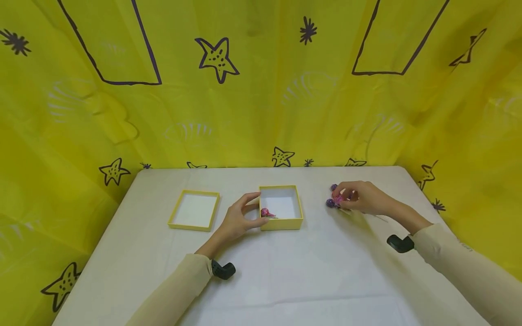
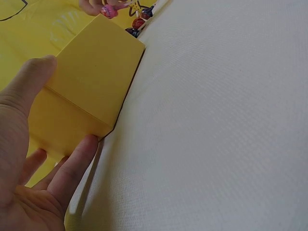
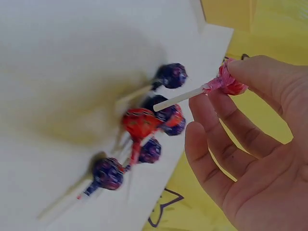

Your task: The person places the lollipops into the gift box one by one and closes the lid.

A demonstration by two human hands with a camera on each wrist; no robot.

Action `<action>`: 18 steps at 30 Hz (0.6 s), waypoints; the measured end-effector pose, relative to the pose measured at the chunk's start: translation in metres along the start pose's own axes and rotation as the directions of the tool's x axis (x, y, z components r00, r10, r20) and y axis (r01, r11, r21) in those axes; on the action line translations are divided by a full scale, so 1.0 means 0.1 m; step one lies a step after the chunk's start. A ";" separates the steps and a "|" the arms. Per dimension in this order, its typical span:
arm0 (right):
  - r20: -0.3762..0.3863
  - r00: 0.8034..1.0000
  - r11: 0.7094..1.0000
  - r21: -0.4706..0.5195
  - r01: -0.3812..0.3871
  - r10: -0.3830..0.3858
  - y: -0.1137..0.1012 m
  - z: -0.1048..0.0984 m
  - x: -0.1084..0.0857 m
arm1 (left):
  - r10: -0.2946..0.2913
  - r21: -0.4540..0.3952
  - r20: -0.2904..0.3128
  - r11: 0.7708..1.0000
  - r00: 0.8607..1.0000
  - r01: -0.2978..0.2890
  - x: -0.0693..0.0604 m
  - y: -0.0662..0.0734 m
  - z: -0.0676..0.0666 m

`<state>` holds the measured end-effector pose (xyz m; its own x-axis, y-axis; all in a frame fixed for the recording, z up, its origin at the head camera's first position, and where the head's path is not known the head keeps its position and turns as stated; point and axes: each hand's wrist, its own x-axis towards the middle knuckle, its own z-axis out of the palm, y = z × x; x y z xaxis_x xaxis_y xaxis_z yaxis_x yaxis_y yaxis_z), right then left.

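Observation:
My left hand [image 1: 238, 219] grips the left side of an open yellow box [image 1: 281, 224], its thumb at the front corner and its fingers along the side. Inside the white-lined box, at the near left corner, lies a pink lollipop [image 1: 265, 212]. In the right wrist view, my right hand [image 3: 250, 139] pinches another pink-wrapped lollipop [image 3: 226, 83] between thumb and fingers, its white stick pointing away from the palm. Below that hand lie several lollipops on the table, a red one [image 3: 139, 122] and dark purple ones such as this purple lollipop [image 3: 108, 173].
A shallow yellow-rimmed lid [image 1: 195, 210], white inside, lies left of the box. White cloth covers the table [image 1: 285, 276]. A yellow curtain [image 1: 253, 113] with starfish drawings hangs behind and at both sides.

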<state>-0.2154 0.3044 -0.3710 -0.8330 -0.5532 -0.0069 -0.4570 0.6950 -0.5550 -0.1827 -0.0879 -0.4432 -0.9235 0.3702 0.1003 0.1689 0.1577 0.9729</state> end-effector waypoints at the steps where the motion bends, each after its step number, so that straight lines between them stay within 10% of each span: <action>1: 0.008 1.000 1.000 0.005 -0.004 0.004 -0.02 -0.04 0.00 | 0.000 -0.001 -0.002 1.000 1.000 0.000 0.00 0.00 0.00; 8: 0.026 1.000 1.000 -0.009 -0.015 0.015 -0.13 -0.25 0.04 | 0.006 0.000 -0.007 1.000 1.000 -0.006 0.00 0.01 0.01; 18: -0.001 0.999 0.998 -0.042 0.036 -0.036 -0.30 -0.47 0.14 | 0.018 0.020 -0.024 1.000 1.000 -0.018 0.11 -0.32 -0.01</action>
<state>-0.2277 0.2977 -0.3152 -0.8160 -0.5778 0.0138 -0.4998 0.6934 -0.5191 -0.1984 -0.0898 -0.4728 -0.9284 0.3506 0.1233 0.1921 0.1689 0.9667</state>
